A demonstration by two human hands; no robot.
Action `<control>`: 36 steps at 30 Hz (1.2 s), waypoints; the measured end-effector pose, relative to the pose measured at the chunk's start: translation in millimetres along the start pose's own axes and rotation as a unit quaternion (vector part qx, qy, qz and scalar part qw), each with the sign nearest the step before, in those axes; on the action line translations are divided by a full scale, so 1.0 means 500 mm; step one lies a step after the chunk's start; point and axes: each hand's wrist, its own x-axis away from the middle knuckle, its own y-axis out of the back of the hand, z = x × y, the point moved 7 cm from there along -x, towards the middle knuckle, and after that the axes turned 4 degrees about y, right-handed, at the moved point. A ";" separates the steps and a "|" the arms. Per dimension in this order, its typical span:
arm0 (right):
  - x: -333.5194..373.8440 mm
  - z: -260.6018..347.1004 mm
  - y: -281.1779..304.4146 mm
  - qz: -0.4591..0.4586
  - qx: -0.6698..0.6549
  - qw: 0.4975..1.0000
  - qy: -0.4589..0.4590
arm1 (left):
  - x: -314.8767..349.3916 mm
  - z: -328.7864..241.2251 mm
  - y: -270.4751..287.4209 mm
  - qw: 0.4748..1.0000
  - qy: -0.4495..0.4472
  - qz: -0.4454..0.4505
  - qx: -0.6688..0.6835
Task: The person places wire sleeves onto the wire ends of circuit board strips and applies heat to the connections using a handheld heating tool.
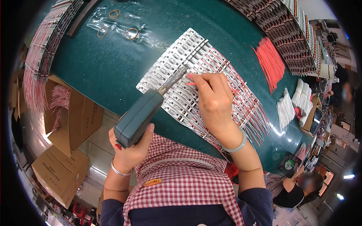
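My left hand (132, 152) is wrapped around the handle of a dark teal soldering gun (138, 117). Its metal tip points up and right over a panel of small white circuit boards (160, 75), which lies on the green table. Beside the tip, my right hand (215, 100) pinches a few short red wires (190, 78) between thumb and fingers, just above the boards. Rows of thin red and white wires (253, 109) run from the right part of the panel. The fingers' exact contact with the boards is too small to make out.
Red wires (270, 64) and white wires (285, 109) lie in bundles at the right. Stacked wired boards stand at the far right (298, 35) and far left (41, 52). Rubber bands (132, 34) lie on the green table (94, 71). Cardboard boxes (60, 171) stand lower left; another person (290, 192) sits lower right.
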 end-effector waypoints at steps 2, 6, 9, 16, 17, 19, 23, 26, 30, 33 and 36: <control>-0.002 0.000 -0.001 0.005 -0.004 1.000 0.001 | -0.002 0.001 -0.001 1.000 0.002 -0.002 0.015; -0.003 0.000 -0.001 0.008 0.004 1.000 0.002 | -0.005 -0.005 -0.006 1.000 -0.006 0.017 0.021; -0.005 0.004 0.002 0.004 0.005 1.000 0.005 | -0.007 -0.014 -0.007 1.000 -0.014 0.024 0.010; -0.005 0.004 0.000 0.004 0.016 1.000 0.009 | -0.003 -0.010 -0.007 0.999 -0.016 0.028 -0.010; -0.005 0.005 0.000 0.004 0.018 1.000 0.010 | 0.001 -0.005 -0.007 0.999 -0.016 0.028 -0.010; -0.007 0.006 0.001 0.005 0.019 1.000 0.011 | 0.010 0.004 0.006 1.000 -0.007 -0.010 -0.009; -0.007 0.006 0.000 0.003 0.024 1.000 0.011 | 0.011 -0.005 0.013 0.999 -0.015 -0.034 -0.007; -0.008 0.006 0.000 0.002 0.021 1.000 0.015 | 0.015 -0.008 0.015 0.998 -0.045 -0.029 -0.040; -0.001 0.015 0.009 -0.005 0.011 1.000 0.019 | 0.016 -0.008 0.017 0.997 -0.057 -0.032 -0.033; 0.005 0.022 0.009 -0.008 -0.004 1.000 0.015 | 0.014 -0.005 0.014 0.998 -0.051 -0.034 -0.002; 0.009 0.020 0.000 0.005 -0.009 1.000 0.007 | 0.014 0.003 0.014 0.999 -0.041 -0.022 0.016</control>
